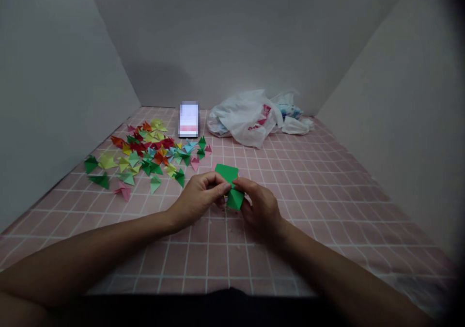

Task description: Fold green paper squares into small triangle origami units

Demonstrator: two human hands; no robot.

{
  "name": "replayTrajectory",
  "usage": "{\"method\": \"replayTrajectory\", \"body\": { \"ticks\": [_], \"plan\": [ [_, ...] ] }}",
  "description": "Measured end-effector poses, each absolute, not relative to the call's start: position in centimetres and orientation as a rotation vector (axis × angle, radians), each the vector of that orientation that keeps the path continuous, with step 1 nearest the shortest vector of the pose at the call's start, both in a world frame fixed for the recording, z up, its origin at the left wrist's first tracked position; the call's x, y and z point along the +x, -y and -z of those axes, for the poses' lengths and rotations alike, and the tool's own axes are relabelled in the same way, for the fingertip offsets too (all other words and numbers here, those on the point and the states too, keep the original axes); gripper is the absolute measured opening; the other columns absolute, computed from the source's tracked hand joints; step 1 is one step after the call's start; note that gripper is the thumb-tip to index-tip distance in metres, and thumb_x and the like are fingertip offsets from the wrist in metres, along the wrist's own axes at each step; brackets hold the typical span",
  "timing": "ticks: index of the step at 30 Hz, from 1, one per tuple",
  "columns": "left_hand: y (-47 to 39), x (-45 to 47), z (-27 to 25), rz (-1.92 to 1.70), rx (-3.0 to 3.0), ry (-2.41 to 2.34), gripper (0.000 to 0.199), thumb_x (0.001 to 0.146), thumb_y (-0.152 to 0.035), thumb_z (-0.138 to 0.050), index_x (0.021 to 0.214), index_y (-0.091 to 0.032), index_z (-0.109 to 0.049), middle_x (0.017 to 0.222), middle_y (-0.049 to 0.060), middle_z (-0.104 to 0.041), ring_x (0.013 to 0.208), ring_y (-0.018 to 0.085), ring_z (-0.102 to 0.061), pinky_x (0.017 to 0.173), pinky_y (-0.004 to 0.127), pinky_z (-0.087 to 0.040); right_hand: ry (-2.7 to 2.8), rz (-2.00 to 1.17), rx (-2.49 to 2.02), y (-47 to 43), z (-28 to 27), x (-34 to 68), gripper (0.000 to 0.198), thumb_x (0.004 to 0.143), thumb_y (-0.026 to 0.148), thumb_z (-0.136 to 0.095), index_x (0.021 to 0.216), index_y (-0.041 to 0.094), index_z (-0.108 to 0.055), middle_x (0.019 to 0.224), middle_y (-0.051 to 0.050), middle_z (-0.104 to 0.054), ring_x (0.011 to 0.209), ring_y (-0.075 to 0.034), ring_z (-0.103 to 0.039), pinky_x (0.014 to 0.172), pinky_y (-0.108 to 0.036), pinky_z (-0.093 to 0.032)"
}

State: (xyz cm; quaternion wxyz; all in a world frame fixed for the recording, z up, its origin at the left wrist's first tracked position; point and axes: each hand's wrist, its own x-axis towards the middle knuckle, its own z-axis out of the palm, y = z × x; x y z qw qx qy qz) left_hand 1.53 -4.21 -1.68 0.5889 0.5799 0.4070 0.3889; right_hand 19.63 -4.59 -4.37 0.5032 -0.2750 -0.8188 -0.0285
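Between my two hands is a small piece of green origami paper [236, 199] with fold creases, held above the table at its middle. My left hand [205, 191] pinches its left edge between thumb and fingers. From the other side, my right hand [262, 203] grips the right edge, index finger on top and thumb beneath. A flat green square [226, 172] shows just beyond the fingertips; whether it joins the held paper I cannot tell. Off to the left lies a spread of folded paper cranes [160, 157] in red, orange, yellow, green, blue and pink.
A phone [189, 119] with a lit, blurred screen stands upright at the back. White plastic bags [247, 116] with red print lie crumpled to its right, against the back wall. Pale walls enclose the table on three sides, and a pink checked cloth [308, 186] covers it.
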Motion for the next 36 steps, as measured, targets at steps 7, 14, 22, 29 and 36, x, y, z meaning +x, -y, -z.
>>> {"method": "replayTrajectory", "body": {
  "ticks": [7, 14, 22, 29, 36],
  "plan": [
    [4.2, 1.5, 1.8, -0.92, 1.433, -0.934, 0.021, 0.088, -0.034, -0.063, 0.077, -0.016, -0.06, 0.063, -0.003, -0.058, 0.056, 0.009, -0.055, 0.056, 0.023, -0.046, 1.99, -0.184, -0.728, 5.0, 4.6, 19.8, 0.039, 0.093, 0.007, -0.046, 0.126, 0.028, -0.049, 0.094, -0.003, -0.074, 0.079, -0.017, -0.073, 0.067, -0.03, -0.06],
    [4.1, 1.6, 2.0, -0.868, 1.25, -0.924, 0.026, 0.083, -0.039, -0.07, 0.077, -0.015, -0.062, 0.065, -0.002, -0.062, 0.057, 0.009, -0.057, 0.058, 0.023, -0.047, 1.982, -0.06, -0.754, 4.8, 4.3, 19.7, 0.031, 0.099, 0.011, -0.047, 0.124, 0.028, -0.051, 0.09, -0.003, -0.074, 0.076, -0.018, -0.074, 0.067, -0.03, -0.06],
    [4.0, 1.7, 2.4, -0.793, 1.052, -0.899, 0.037, 0.072, -0.044, -0.081, 0.069, -0.016, -0.057, 0.056, -0.004, -0.059, 0.051, 0.007, -0.053, 0.055, 0.022, -0.043, 2.001, -0.045, -0.732, 4.9, 4.5, 19.6, 0.03, 0.1, 0.012, -0.044, 0.124, 0.028, -0.051, 0.085, -0.003, -0.073, 0.073, -0.019, -0.073, 0.067, -0.03, -0.06],
    [3.7, 1.7, 2.8, -0.757, 0.886, -0.918, 0.032, 0.073, -0.036, -0.083, 0.069, -0.015, -0.059, 0.059, -0.002, -0.062, 0.052, 0.008, -0.056, 0.056, 0.022, -0.046, 1.96, -0.159, -0.909, 4.7, 5.2, 19.9, 0.047, 0.087, 0.005, -0.046, 0.129, 0.026, -0.049, 0.095, -0.005, -0.073, 0.072, -0.018, -0.072, 0.061, -0.027, -0.057],
    [3.5, 1.6, 3.1, -0.783, 0.921, -0.934, 0.032, 0.076, -0.037, -0.08, 0.07, -0.016, -0.058, 0.058, -0.003, -0.061, 0.051, 0.008, -0.055, 0.054, 0.022, -0.045, 1.944, -0.327, -0.884, 4.6, 5.7, 19.8, 0.046, 0.087, 0.004, -0.046, 0.126, 0.028, -0.051, 0.099, -0.003, -0.071, 0.072, -0.016, -0.068, 0.063, -0.027, -0.055]
  ]
}}
